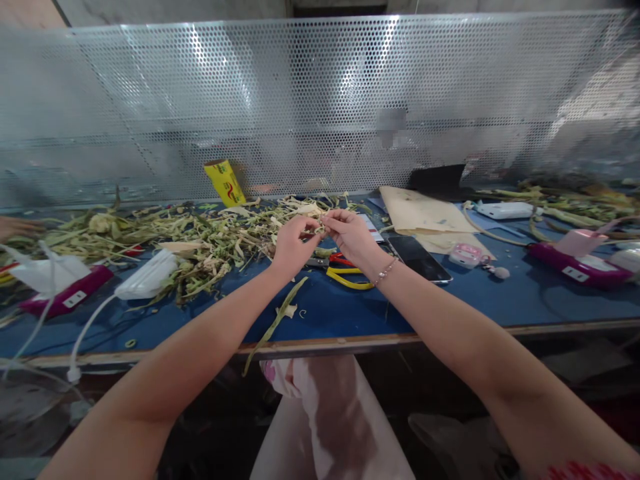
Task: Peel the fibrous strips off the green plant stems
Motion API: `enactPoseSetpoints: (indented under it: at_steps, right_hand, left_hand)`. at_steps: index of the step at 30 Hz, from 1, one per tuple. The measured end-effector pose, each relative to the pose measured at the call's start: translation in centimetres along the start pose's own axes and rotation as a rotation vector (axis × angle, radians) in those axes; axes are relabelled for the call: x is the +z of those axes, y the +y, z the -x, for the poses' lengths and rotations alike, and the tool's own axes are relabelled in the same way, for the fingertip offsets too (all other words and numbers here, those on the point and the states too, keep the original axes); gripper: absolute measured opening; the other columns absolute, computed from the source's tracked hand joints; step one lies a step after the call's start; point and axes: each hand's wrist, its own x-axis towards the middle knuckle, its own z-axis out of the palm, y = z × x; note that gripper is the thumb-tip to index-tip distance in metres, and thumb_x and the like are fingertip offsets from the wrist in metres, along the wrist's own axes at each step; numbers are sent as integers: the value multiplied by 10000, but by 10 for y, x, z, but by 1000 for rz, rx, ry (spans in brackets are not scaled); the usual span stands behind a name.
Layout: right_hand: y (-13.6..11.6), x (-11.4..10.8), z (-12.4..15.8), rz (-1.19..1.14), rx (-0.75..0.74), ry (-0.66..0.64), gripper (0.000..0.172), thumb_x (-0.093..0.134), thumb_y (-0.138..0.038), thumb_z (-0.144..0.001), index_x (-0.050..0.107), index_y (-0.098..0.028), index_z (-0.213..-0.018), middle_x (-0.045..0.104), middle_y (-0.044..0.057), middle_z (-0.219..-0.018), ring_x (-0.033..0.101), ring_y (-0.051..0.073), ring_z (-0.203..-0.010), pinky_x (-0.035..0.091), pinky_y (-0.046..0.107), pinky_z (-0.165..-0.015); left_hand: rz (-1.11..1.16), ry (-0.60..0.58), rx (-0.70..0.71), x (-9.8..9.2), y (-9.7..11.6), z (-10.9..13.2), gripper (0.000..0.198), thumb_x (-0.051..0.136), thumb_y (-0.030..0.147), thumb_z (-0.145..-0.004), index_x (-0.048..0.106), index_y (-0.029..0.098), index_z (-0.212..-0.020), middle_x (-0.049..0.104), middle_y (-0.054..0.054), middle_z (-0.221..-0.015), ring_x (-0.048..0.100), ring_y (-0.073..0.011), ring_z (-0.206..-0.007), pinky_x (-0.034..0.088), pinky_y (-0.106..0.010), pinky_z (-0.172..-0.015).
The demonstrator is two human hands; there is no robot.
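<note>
Both hands meet above the blue table, over the right end of a pile of dried plant pieces [225, 233]. My left hand [296, 245] has its fingertips pinched on a small pale-green plant piece [319, 229]. Thumb and forefinger of my right hand [351, 235], which has a bracelet at the wrist, close on the same piece from the other side. Just below the hands lie scissors [350, 283] with yellow and red handles. A long dry stalk [275, 323] hangs over the table's front edge.
A phone [420, 259], brown cardboard [425, 213] and a pink case [466, 254] lie to the right. Purple power strips [583, 267] and white chargers with cables sit at both sides. Behind stands a perforated metal panel [320, 100]. Another person's hand [17, 227] shows at far left.
</note>
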Motion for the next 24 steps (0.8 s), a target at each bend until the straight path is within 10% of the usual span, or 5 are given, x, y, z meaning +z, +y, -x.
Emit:
enactPoseSetpoints:
  at_steps: [24]
  right_hand:
    - [1,0,0,158,-166,6,137,684,-223,-578,575,-192,-654,546,-38,-629,490,66,-575,437,230,-594]
  left_hand:
    - [138,47,-110,-2,1,1,179,600,184,-695,523,177,-856,671,-53,-906,642,-163,-860,541,-309,-738]
